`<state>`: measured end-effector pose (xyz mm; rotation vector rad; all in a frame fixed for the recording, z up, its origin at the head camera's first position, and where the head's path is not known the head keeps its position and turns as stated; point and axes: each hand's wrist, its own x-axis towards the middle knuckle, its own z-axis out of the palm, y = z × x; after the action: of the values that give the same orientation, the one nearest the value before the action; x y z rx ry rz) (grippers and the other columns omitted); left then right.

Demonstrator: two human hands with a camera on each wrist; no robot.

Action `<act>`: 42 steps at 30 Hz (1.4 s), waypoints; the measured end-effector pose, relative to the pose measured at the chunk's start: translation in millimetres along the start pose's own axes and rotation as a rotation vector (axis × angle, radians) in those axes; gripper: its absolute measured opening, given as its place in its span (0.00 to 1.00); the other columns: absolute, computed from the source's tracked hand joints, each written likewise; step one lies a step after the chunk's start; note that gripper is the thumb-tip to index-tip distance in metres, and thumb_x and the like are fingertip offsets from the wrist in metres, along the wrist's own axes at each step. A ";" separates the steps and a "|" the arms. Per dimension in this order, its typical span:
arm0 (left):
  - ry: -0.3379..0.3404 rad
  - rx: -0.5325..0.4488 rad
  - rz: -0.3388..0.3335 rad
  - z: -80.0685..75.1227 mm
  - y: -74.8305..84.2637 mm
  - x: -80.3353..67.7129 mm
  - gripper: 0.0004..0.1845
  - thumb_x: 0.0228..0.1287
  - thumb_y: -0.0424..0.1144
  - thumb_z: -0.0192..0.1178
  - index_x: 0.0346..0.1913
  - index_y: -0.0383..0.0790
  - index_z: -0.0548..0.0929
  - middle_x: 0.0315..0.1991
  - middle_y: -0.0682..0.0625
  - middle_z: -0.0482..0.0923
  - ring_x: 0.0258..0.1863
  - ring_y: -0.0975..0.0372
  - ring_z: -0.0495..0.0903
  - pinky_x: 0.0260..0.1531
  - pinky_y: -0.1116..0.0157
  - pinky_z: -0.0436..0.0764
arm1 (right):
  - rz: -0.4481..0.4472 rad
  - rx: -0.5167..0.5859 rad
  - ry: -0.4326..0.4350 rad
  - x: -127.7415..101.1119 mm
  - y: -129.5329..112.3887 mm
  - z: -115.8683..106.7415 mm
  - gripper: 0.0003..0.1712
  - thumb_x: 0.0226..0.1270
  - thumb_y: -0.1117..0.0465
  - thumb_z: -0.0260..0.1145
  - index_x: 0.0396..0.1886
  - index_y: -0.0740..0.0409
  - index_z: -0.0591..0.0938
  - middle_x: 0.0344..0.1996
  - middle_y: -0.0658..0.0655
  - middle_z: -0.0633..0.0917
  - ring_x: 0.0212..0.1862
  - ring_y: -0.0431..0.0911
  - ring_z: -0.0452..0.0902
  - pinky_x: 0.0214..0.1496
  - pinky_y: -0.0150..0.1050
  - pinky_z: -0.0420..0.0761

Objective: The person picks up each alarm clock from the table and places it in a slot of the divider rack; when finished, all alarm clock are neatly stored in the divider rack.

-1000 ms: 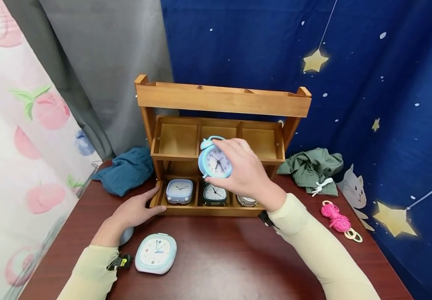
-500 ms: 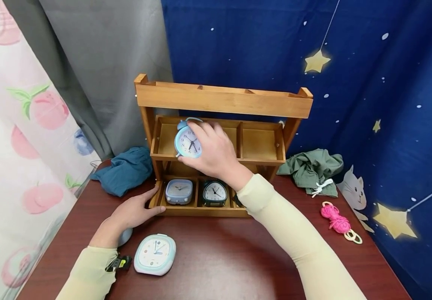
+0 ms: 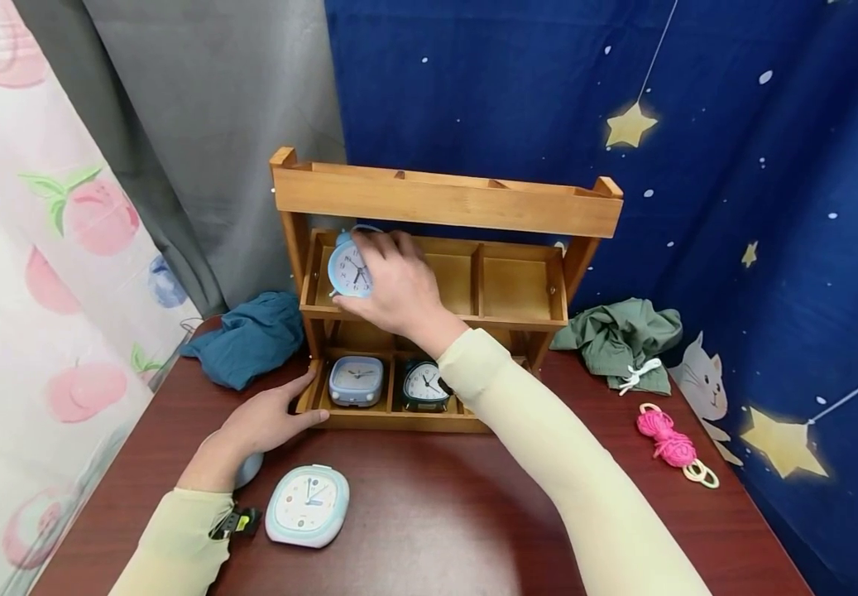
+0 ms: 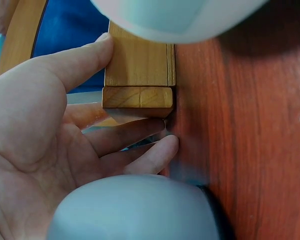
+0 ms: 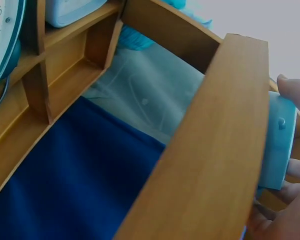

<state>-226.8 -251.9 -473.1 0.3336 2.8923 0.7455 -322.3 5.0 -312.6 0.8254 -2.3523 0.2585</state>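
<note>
My right hand (image 3: 395, 281) holds a light blue twin-bell alarm clock (image 3: 347, 269) by its right side, at the left compartment of the middle tier of a wooden rack (image 3: 447, 203). In the right wrist view the clock (image 5: 279, 142) shows partly behind a wooden board; whether it touches the tier's floor I cannot tell. My left hand (image 3: 272, 418) grips the rack's lower left corner, thumb on the front board (image 4: 137, 62) and fingers round the other side. A blue-grey square clock (image 3: 357, 381) and a dark green rounded-triangle clock (image 3: 425, 382) stand in the bottom tier.
A pale mint and white clock (image 3: 308, 507) lies on the table before the rack. A grey rounded object (image 3: 249, 470) sits partly under my left wrist. Teal cloth (image 3: 246, 339) lies left, green cloth (image 3: 618, 339) and pink yarn (image 3: 668, 434) right.
My right hand has carried the light blue alarm clock left and up, from before the middle compartment into the left one. My left hand has stayed at the rack's corner.
</note>
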 end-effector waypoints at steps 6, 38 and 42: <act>-0.004 0.005 -0.004 0.2 0.2 0.4 0.54 0.75 0.72 0.64 0.89 0.40 0.62 0.80 0.30 0.70 0.74 0.34 0.75 0.68 0.32 0.76 | -0.014 -0.048 -0.010 2.7 0.5 10.7 0.63 0.58 0.21 0.79 0.84 0.52 0.74 0.70 0.56 0.83 0.71 0.59 0.74 0.73 0.54 0.78; -0.017 -0.008 -0.020 -3.3 1.8 0.2 0.53 0.76 0.69 0.65 0.90 0.39 0.61 0.81 0.30 0.69 0.74 0.33 0.75 0.68 0.31 0.76 | -0.086 0.252 0.073 -48.4 -4.6 8.7 0.45 0.77 0.36 0.74 0.82 0.57 0.75 0.78 0.63 0.74 0.82 0.61 0.62 0.83 0.58 0.65; -0.015 -0.006 -0.021 -2.5 1.0 0.5 0.54 0.76 0.71 0.64 0.90 0.40 0.61 0.81 0.30 0.69 0.75 0.33 0.75 0.69 0.31 0.76 | -0.138 0.326 0.137 -83.4 -9.5 4.9 0.45 0.73 0.40 0.78 0.79 0.61 0.77 0.76 0.67 0.75 0.80 0.63 0.64 0.83 0.60 0.64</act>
<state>-227.6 -252.1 -470.4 0.3060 2.8745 0.7443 -268.1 37.1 -368.2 1.0819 -2.1436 0.6314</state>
